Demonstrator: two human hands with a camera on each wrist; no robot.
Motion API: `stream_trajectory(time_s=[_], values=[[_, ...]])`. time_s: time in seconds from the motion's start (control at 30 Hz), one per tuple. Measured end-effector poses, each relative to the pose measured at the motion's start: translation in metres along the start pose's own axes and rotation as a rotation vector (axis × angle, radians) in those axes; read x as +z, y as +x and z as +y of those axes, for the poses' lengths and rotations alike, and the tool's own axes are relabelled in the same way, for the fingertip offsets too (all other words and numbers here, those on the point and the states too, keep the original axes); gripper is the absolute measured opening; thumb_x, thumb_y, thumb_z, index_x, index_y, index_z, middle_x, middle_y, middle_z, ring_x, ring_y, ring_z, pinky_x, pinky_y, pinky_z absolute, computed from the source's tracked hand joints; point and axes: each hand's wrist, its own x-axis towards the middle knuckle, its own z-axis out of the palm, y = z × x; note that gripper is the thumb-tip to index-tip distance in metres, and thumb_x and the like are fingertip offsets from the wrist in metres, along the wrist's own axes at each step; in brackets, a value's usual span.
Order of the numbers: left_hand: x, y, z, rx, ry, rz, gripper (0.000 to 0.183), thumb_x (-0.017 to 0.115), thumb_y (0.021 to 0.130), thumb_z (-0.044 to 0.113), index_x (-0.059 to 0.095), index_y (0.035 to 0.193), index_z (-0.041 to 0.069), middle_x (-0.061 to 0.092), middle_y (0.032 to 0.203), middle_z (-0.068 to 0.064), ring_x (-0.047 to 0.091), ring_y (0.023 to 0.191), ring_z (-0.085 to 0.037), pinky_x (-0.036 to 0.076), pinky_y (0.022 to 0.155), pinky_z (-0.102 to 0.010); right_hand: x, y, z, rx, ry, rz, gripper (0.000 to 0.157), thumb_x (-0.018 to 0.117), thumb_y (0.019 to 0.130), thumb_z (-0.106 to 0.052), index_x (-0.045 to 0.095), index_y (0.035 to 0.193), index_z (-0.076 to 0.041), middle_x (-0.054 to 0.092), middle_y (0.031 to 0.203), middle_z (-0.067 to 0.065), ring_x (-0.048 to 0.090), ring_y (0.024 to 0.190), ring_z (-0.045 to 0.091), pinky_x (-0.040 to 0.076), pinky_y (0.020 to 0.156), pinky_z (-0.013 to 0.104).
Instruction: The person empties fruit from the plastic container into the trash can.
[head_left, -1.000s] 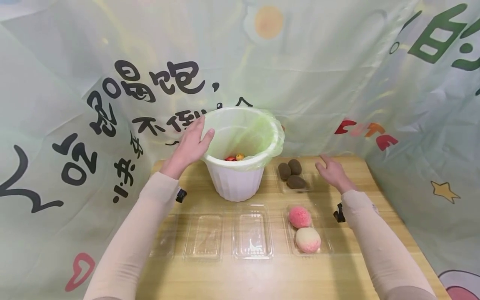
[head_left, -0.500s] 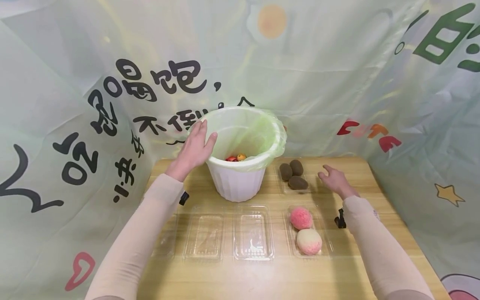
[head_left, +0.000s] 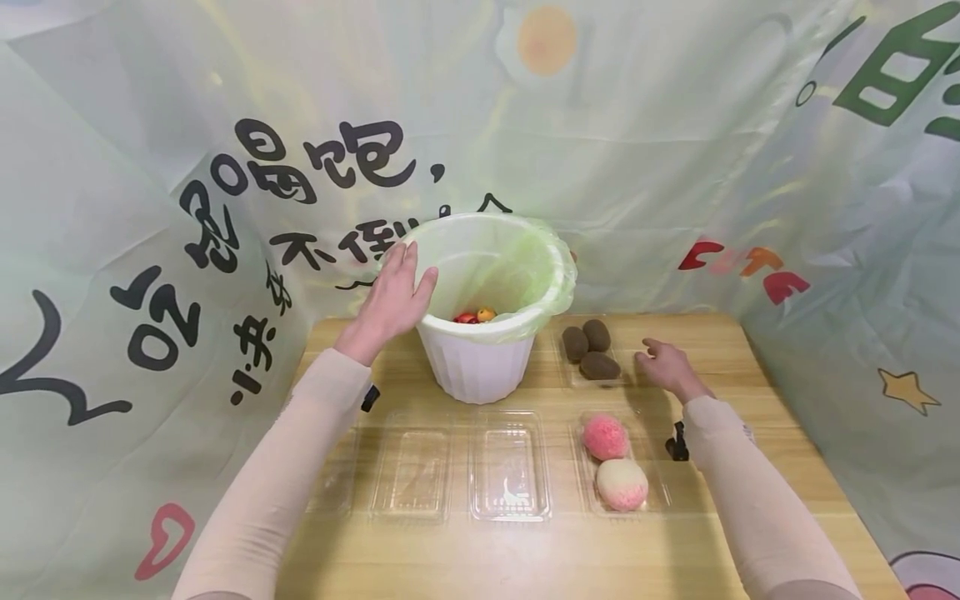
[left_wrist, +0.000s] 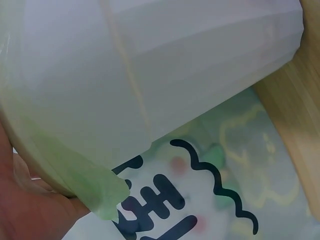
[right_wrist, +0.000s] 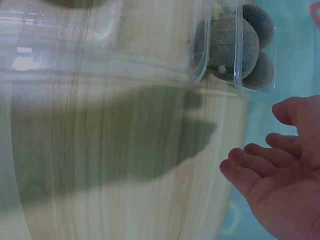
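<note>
While the white bucket (head_left: 480, 367) stands upright near the back of the wooden table (head_left: 405, 567), red and yellow pieces (head_left: 486, 315) inside, we rest our left hand (head_left: 390, 300), fingers straight, at its rim, by the green liner (left_wrist: 100, 192). Our right hand (head_left: 667, 368), fingers relaxed, hovers beside three brown kiwis (head_left: 600, 365) in a clear tray (head_left: 592, 382). Nearer us lie two peach-like fruits (head_left: 622, 485).

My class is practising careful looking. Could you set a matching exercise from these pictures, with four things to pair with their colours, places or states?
Things
1. kiwifruits
2. peaches
3. plastic liner
4. right hand

Descriptions
A. pale green, draped over the rim of the white bucket
B. holding nothing
C. pink and cream, a pair
D. brown, a group of three

Right pairs: 1-D, 2-C, 3-A, 4-B
</note>
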Motion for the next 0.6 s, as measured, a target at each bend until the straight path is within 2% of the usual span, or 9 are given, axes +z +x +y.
stream_trajectory(time_s=[0.17,0.6], values=[[0.001,0.001,-0.001,0.003,0.013,-0.002,0.077,0.032,0.112,0.049,0.015,0.167,-0.001,0.013,0.175,-0.024,0.01,0.165,-0.038,0.012,0.134,-0.053,0.006,0.001,0.001,-0.015,-0.002,0.006,0.058,0.043,0.106,-0.02,0.041,0.149,0.019,0.05,0.143,0.044,0.052,0.132,0.061,0.044,0.112,0.067],[0.0,0.0,0.0,0.003,0.006,-0.008,0.078,0.034,0.111,0.049,0.014,0.167,-0.001,0.012,0.176,-0.023,0.008,0.165,-0.038,0.011,0.135,-0.051,0.014,0.001,0.0,0.003,0.005,-0.037,0.059,0.041,0.109,-0.024,0.041,0.149,0.019,0.049,0.145,0.044,0.049,0.134,0.061,0.043,0.114,0.067]])
